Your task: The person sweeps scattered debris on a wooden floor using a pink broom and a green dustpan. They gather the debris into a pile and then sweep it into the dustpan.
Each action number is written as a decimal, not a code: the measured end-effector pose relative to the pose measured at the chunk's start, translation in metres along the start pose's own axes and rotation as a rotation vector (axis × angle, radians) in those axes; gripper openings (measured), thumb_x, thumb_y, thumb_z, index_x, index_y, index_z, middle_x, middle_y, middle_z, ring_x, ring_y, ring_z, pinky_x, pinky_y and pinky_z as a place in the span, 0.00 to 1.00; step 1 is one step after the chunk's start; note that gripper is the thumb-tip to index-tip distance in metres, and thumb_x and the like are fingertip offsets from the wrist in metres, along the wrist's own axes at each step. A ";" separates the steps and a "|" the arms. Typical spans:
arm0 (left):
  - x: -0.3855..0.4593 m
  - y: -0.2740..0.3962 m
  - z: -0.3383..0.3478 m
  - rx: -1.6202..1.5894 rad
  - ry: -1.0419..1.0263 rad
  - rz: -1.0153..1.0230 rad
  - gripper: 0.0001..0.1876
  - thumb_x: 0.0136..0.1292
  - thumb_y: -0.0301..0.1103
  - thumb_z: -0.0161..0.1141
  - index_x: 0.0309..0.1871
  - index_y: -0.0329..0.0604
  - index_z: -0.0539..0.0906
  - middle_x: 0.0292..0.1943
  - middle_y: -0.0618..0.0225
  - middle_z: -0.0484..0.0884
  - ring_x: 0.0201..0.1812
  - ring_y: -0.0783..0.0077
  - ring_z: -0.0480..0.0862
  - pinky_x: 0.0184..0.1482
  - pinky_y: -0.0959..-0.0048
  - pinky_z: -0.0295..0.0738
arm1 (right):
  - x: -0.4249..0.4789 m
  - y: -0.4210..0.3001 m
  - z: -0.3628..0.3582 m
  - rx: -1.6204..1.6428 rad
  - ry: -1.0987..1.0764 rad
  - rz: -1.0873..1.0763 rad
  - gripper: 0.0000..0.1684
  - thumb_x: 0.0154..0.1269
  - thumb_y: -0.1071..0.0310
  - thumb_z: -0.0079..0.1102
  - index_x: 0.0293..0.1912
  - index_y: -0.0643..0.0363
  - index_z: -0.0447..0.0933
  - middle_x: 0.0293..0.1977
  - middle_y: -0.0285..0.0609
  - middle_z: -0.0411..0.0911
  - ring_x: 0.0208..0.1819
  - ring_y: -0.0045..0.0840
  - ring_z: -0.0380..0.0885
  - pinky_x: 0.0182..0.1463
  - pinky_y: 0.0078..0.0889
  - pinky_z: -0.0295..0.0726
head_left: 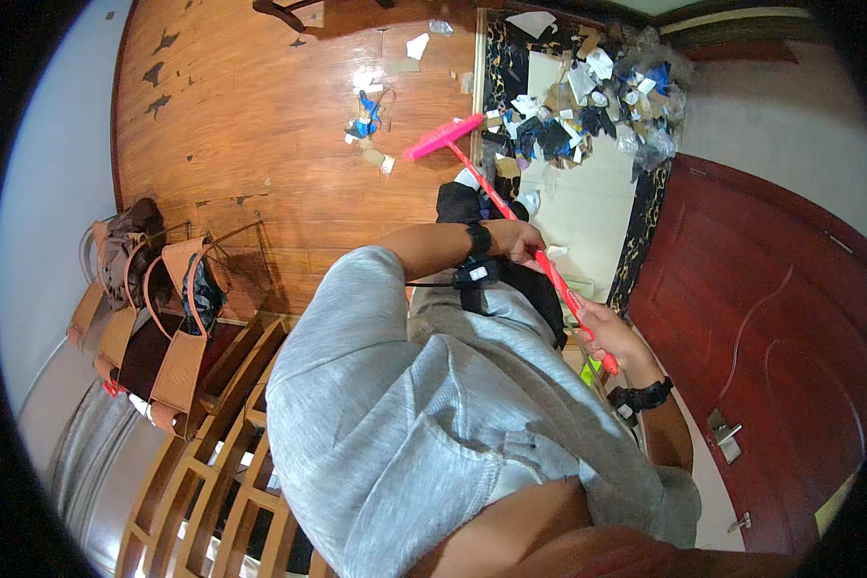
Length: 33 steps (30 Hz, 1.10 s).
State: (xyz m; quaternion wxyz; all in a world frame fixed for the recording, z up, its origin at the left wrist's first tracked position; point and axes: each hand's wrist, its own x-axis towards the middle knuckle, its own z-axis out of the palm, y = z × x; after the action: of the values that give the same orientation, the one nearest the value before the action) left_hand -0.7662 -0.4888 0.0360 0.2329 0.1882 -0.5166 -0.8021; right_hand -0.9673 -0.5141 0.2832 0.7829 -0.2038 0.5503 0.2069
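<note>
A pink-headed broom (444, 137) with a red handle slants across the space before me. My left hand (526, 242) grips the handle around its middle. Nearer its end cap, my right hand (608, 334) is closed around it. The bristle head lies at the border between the wood-look floor (274, 144) and the pale tiles (592, 195), just beyond my feet. A heap of litter (585, 101), with paper scraps, plastic film and black and blue pieces, spreads to the right of the head. Several smaller scraps (367, 119) lie to its left.
A dark red door (758, 318) with a metal handle stands at my right. On the left are chairs with woven tan straps (180, 368), bags (137, 231) on them, and a slatted wooden frame (202, 498). A dark curved furniture leg (280, 13) shows at the far edge.
</note>
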 end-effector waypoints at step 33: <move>0.010 -0.078 0.082 -0.782 1.204 -0.613 0.08 0.61 0.24 0.39 0.33 0.31 0.71 0.23 0.54 0.76 0.24 0.61 0.79 0.24 0.67 0.78 | 0.129 0.120 -0.012 -0.046 -0.093 -0.399 0.20 0.69 0.61 0.36 0.59 0.41 0.58 0.17 0.30 0.61 0.12 0.09 0.55 0.10 0.11 0.55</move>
State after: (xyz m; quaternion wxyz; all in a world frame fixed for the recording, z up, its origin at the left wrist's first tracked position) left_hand -0.8329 -0.4061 -0.0040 0.2906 0.6295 0.0940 -0.7145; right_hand -1.0029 -0.4081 0.1468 0.8280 -0.3167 0.4575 0.0694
